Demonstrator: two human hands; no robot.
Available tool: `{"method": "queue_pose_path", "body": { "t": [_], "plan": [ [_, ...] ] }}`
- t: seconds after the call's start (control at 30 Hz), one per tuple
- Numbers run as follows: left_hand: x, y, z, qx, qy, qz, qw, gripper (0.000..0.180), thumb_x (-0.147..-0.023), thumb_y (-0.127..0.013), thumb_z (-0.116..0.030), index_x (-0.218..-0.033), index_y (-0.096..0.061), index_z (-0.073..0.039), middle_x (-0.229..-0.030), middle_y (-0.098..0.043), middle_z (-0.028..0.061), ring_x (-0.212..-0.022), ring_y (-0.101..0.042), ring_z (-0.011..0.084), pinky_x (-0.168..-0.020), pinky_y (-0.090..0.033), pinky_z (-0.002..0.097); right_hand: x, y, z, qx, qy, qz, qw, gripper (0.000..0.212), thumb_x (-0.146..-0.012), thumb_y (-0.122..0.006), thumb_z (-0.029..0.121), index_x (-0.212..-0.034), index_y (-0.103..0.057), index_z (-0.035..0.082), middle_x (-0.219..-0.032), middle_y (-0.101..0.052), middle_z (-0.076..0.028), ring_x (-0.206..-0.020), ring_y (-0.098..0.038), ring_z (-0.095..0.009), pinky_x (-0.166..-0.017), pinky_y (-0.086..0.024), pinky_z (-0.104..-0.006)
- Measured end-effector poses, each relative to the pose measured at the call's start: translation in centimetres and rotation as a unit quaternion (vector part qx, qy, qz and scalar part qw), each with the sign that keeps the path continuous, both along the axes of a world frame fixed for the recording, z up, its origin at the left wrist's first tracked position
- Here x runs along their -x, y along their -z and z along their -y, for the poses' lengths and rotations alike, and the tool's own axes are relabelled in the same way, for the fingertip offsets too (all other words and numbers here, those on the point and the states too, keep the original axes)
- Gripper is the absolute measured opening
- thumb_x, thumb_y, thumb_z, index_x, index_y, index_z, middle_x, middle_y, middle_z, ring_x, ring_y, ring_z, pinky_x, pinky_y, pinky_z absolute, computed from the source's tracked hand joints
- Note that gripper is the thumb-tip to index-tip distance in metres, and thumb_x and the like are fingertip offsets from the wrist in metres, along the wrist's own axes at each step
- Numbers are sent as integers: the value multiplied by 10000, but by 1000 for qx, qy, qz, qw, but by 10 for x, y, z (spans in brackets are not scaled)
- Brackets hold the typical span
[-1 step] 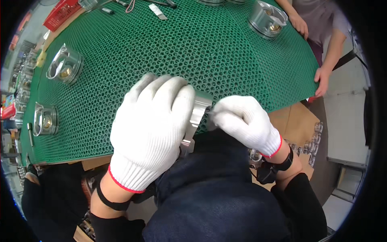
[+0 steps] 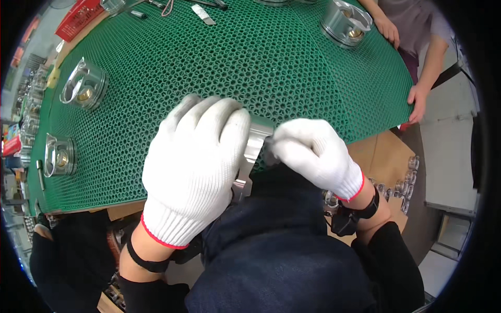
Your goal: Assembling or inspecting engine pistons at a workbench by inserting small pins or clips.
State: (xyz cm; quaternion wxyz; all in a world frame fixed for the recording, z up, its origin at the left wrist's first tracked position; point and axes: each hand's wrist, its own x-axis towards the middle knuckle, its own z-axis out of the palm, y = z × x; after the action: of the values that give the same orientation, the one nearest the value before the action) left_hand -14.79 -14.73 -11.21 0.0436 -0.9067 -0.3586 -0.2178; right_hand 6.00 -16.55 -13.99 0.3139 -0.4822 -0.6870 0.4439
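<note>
My left hand, in a white knit glove with a red cuff, wraps over a shiny metal piston at the near edge of the green mat. Most of the piston is hidden under the palm and fingers. Just beside its right side, my right hand, gloved the same way, is closed in a pinch. Something dark and blurred shows at those fingertips, too unclear to name.
The table carries a green honeycomb mat. Other pistons stand on it: one at the far left, one nearer left, one at the far right. A co-worker's hand rests at the right edge. A red box sits far left.
My right hand has shifted very slightly upward beside the piston. The left hand keeps its grip.
</note>
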Motion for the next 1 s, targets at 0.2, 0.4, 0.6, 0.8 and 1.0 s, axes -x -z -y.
{"method": "queue_pose_path", "body": {
  "t": [0.2,0.4,0.6,0.8,1.0],
  "plan": [
    [-10,-1,-13,-9,-25,-22,999,368,-764,-647,-199,-1107,-597,-75,-1110,-643,119,-1034,-607,355,-932,-478,436,6,6,-1,10,-3,-23,1000,261,-886,-597,277,-783,-661,45,-649,-612,-112,-576,-611,-240,-570,-490,-353],
    [-30,-11,-66,114,-42,-135,983,245,-800,-631,-202,-1021,-647,-96,-925,-665,124,-911,-650,346,-754,-541,450,4,4,-2,-230,-59,195,952,260,-849,-655,291,-707,-622,76,-640,-617,-93,-549,-624,-279,-502,-508,-377],
    [-44,-32,-80,191,-73,-259,944,245,-833,-580,-155,-1056,-667,-103,-965,-691,146,-947,-667,345,-795,-552,434,0,-10,-2,-199,-134,320,917,330,-884,-600,341,-691,-629,75,-602,-608,-92,-543,-634,-294,-515,-526,-391],
    [-3,-10,-70,201,-62,-5,978,566,-835,-612,-89,-1384,-506,-179,-1085,-679,151,-1024,-655,328,-890,-535,391,-16,9,0,-125,-227,348,901,302,-867,-607,346,-735,-676,83,-613,-602,-104,-577,-630,-302,-561,-522,-407],
    [126,59,-28,51,-84,213,972,731,-832,-710,-60,-1455,-337,23,-1216,-636,193,-1137,-632,287,-942,-529,349,-22,25,-19,-271,-2,301,914,158,-813,-690,227,-728,-642,103,-637,-582,-75,-571,-598,-275,-536,-478,-377]
  ]
}}
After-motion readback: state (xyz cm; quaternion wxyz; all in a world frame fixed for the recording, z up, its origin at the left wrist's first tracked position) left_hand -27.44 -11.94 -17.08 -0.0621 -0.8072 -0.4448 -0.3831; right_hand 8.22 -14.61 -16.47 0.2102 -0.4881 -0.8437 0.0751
